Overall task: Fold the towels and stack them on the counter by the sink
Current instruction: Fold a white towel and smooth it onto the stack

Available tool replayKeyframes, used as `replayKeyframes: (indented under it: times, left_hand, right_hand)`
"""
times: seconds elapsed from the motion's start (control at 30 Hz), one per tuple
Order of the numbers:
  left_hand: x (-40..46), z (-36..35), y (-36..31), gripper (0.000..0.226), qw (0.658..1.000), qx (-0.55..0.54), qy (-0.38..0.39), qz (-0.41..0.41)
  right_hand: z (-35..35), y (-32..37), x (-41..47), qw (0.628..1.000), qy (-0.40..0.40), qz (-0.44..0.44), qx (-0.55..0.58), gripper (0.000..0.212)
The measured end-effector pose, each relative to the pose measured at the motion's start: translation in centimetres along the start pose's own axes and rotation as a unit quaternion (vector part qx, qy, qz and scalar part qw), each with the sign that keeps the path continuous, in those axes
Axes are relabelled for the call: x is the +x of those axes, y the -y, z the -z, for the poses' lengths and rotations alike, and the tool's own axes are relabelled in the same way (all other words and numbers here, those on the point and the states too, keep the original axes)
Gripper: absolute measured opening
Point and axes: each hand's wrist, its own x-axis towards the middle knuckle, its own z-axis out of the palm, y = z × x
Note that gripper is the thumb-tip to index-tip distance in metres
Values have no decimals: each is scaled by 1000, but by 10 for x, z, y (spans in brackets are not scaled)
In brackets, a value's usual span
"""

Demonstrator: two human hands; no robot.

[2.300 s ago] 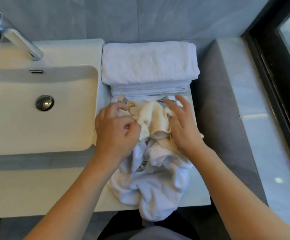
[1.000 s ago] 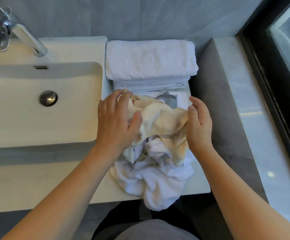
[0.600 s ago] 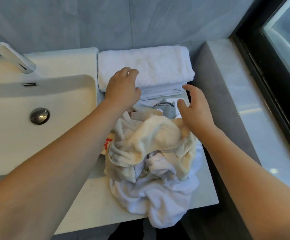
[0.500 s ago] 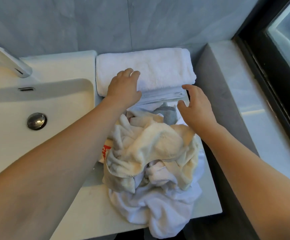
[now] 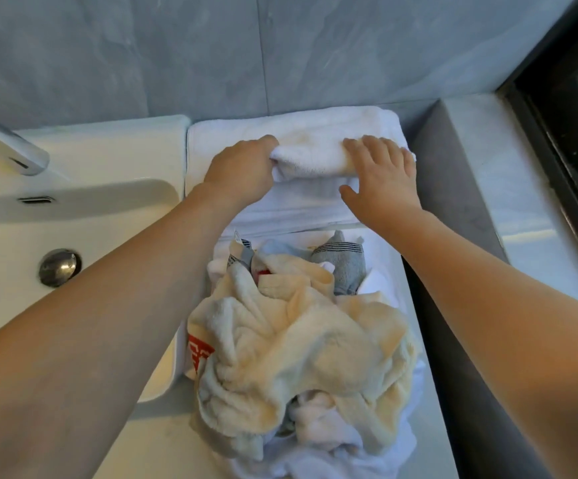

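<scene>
The top towel (image 5: 310, 157) of the folded stack behind the unfolded heap (image 5: 301, 354), beside the sink (image 5: 83, 216), is gripped at its near edge by the left hand (image 5: 242, 174), fingers curled, while the right hand (image 5: 382, 178) is laid on it with fingers extended, apparently to lift or square it.

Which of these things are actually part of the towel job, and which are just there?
Part of the job:
- left hand and right hand, lifting the top white folded towel
- folded stack
- cream towel, crumpled
- grey striped cloth
- counter

Just there:
- sink
- faucet
- drain plug
- window frame
</scene>
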Motion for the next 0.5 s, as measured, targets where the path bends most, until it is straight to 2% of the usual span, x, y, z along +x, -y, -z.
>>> replayKeyframes:
  times: [0.13, 0.3, 0.37, 0.47, 0.5]
  left_hand:
    - [11, 12, 9, 21, 998, -51, -5, 26]
    - [20, 23, 11, 25, 994, -97, -19, 38]
    - [15, 24, 11, 38, 994, -103, 5, 31]
    - [2, 17, 19, 73, 994, 1, 93, 51]
    - [-1, 13, 22, 72, 993, 20, 93, 69]
  right_hand:
    - [8, -7, 24, 999, -48, 4, -2, 51]
    - [20, -2, 44, 997, -56, -28, 35, 35]
    - [22, -1, 48, 993, -64, -62, 83, 32]
    - [24, 1, 47, 981, -81, -87, 150, 35]
    - [25, 1, 45, 978, -90, -90, 168, 35]
